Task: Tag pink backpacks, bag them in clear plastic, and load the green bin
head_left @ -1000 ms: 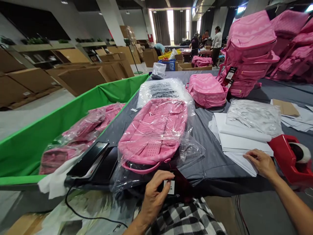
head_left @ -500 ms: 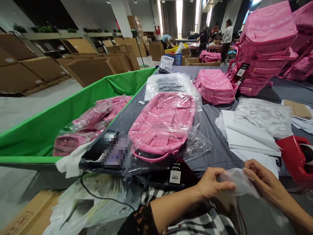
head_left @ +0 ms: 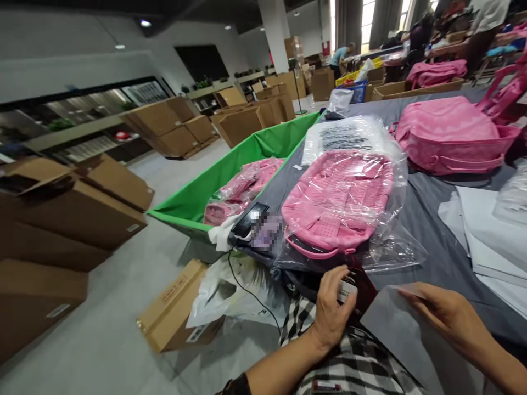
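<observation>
A pink backpack [head_left: 340,200] lies on the grey-covered table, partly inside a clear plastic bag [head_left: 395,252]. From its near end hangs a dark hang tag [head_left: 364,291] with a white barcode label. My left hand [head_left: 334,307] is closed on the tag's left edge, thumb over the label. A small translucent plastic bag [head_left: 411,329] hangs from my right hand [head_left: 448,312], pinched at its upper edge between thumb and fingers. The bag's open end, if any, cannot be made out.
A green-walled bin [head_left: 189,200] with bagged pink items [head_left: 247,184] stands left of the table. Another pink backpack [head_left: 448,131] sits at the back right, near white papers [head_left: 494,241]. A phone-like device [head_left: 251,218] lies at the table edge. A carton [head_left: 173,307] stands on the floor.
My left hand has let go of the small plastic bag and moved left onto the hang tag. My right hand still holds the bag, now hanging down. The view has turned left.
</observation>
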A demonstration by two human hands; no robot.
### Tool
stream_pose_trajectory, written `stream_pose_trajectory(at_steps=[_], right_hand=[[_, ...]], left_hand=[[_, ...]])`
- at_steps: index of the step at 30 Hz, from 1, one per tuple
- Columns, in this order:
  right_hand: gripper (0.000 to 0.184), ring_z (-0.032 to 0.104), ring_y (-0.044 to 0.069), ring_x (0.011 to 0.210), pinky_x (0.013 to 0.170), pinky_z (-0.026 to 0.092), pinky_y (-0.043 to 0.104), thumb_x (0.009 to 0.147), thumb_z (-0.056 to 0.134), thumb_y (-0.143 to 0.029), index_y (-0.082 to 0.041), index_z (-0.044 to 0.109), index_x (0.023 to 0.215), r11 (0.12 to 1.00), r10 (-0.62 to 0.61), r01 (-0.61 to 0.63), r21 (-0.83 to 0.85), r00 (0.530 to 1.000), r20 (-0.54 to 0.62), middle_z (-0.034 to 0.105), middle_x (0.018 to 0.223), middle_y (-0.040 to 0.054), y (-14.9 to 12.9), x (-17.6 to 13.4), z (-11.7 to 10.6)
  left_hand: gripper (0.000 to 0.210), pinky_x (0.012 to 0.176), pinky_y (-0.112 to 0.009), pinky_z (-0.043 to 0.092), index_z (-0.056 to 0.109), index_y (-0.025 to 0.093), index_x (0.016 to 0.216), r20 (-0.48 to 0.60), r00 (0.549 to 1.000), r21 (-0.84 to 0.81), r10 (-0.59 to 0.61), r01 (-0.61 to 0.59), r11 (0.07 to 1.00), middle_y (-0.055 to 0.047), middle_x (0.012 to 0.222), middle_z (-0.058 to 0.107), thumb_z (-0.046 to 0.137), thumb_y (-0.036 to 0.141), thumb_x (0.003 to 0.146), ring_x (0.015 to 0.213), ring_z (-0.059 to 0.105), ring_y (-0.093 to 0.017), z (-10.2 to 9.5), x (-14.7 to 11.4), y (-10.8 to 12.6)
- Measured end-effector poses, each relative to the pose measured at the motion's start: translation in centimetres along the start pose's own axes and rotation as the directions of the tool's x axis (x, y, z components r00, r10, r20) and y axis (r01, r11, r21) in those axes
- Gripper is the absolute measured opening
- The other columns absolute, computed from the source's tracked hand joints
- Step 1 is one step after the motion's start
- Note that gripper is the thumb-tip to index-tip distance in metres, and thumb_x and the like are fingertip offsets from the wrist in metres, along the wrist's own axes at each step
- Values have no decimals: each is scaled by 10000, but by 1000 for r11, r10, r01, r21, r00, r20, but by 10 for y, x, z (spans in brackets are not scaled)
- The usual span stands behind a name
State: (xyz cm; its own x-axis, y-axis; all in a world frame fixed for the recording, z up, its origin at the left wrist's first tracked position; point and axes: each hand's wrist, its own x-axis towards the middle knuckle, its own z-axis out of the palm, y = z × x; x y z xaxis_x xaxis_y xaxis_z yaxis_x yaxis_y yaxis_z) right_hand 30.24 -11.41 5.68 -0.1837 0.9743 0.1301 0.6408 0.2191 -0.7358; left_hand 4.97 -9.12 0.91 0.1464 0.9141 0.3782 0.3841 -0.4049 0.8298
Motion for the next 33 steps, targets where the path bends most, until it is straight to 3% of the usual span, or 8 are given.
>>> stream_pose_trajectory(at_steps=[4,8,14,19,21,24,28,33], right_hand=[[414,695,178,704,649,556,241,940,517,-530,-237,796,1028,994,-109,105,44,989,96,745,855,74,-15,32,4],[505,695,199,688,630,563,236,890,555,-650,-206,788,831,996,-42,23,85,975,218,750,786,79,-23,50,-9],[486,750,235,812,697,588,233,865,588,-652,-249,811,1021,997,-3,10,-83,997,78,785,992,67,23,54,-55],[340,728,231,637,550,531,263,870,539,-468,-265,789,979,926,-213,224,-303,975,68,781,820,56,35,75,-22],[340,712,239,604,519,492,279,870,478,-393,-253,774,961,883,-242,246,-400,968,61,770,781,74,27,88,4],[372,638,222,522,493,443,280,877,427,-403,-217,747,917,923,-182,168,-347,983,-6,703,637,71,12,104,35],[539,570,189,573,540,472,268,879,447,-680,-200,645,733,1000,0,0,26,1000,-20,644,632,46,-5,113,47],[649,542,177,620,573,493,265,781,534,-833,-196,583,668,961,113,-124,246,992,57,593,642,29,-30,108,47]], left_hand=[[463,1083,-504,463,593,159,1327,-36,972,148,-230,233,961,-153,1291,676,599,412,939,1220,615,-300,18,15,-11],[369,967,-475,499,694,141,1079,-19,904,210,-428,422,882,-147,1037,740,648,459,897,1015,674,-320,41,48,-4],[118,758,-292,444,744,177,836,156,857,-101,-491,508,855,22,679,640,689,241,754,679,588,-160,11,59,-4],[546,602,-255,384,726,137,763,520,646,-578,-559,748,327,17,628,600,845,622,543,570,498,-109,-19,53,4],[647,593,-244,383,698,132,749,453,688,-651,-567,690,318,11,636,601,852,712,508,565,496,-98,-20,49,11],[578,634,-239,413,700,132,795,271,843,-635,-465,520,572,0,688,628,806,685,666,626,543,-112,-11,36,17],[253,678,-260,445,726,156,1001,316,931,-102,-185,227,969,-27,787,716,624,383,956,699,638,-162,11,23,15],[245,723,-327,493,668,101,1070,449,892,455,58,-284,844,-86,816,727,505,275,1016,719,671,-204,23,28,9]])
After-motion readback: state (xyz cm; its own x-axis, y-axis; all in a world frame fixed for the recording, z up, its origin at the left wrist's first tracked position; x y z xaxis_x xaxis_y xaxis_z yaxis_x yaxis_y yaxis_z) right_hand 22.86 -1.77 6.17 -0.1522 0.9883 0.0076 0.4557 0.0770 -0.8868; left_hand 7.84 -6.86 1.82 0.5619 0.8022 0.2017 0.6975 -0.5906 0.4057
